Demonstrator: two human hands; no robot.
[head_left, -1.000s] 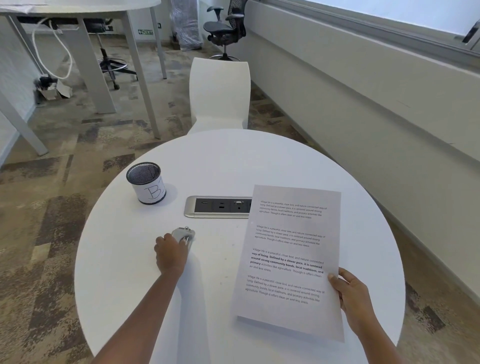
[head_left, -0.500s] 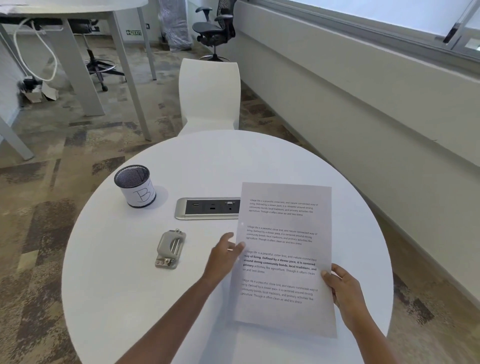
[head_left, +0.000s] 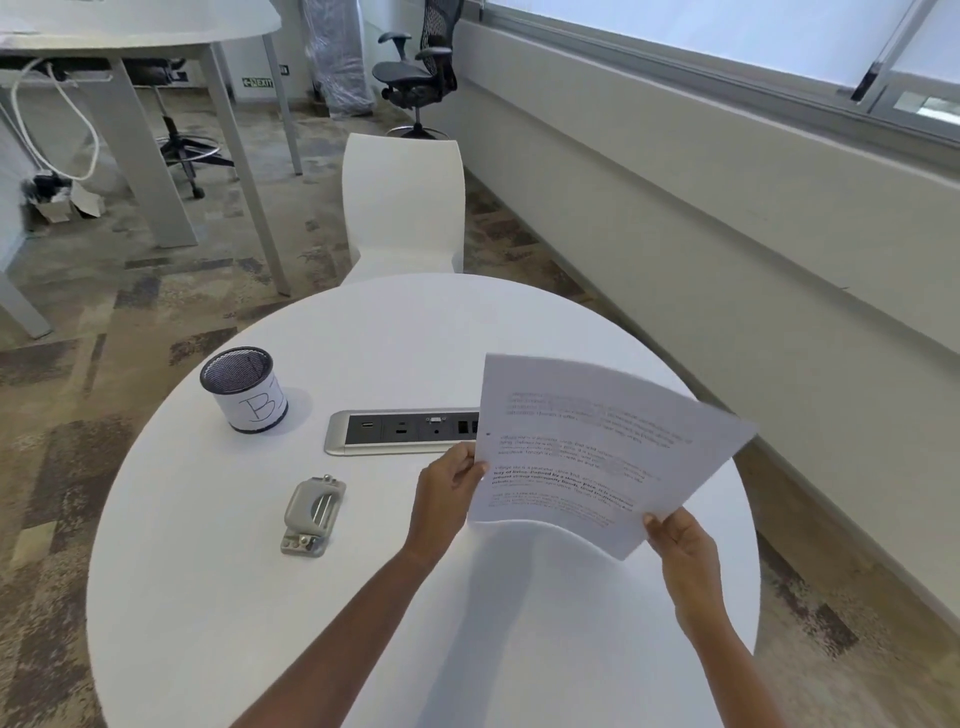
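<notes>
1. Grip, left: left hand (head_left: 447, 499) pinches the left edge of the printed paper (head_left: 597, 452), with the thumb on the printed face and the fingers behind.
2. Grip, right: right hand (head_left: 680, 540) pinches the near right corner of the same paper.
3. Risk: both holds sit at the margins, so the bowed middle probably sags or creases if the hands draw closer. A loose pinch would likely let the paper slide down onto the table. Whether it is one leaf or several cannot be told; if several, they could fan apart.
4. Position: the paper hangs clear above the round table (head_left: 260, 597), at about 3 o'clock on the tabletop. Most of it rises toward 12 o'clock beyond both hands.
5. Nearby: hole punch (head_left: 311, 512) lies at 9 o'clock from the left hand, apart from it. Socket panel (head_left: 405, 431) lies at 11 o'clock, its right end hidden behind the paper.
6. Farther: mesh cup (head_left: 244, 389), marked B, stands at 10 o'clock.
</notes>
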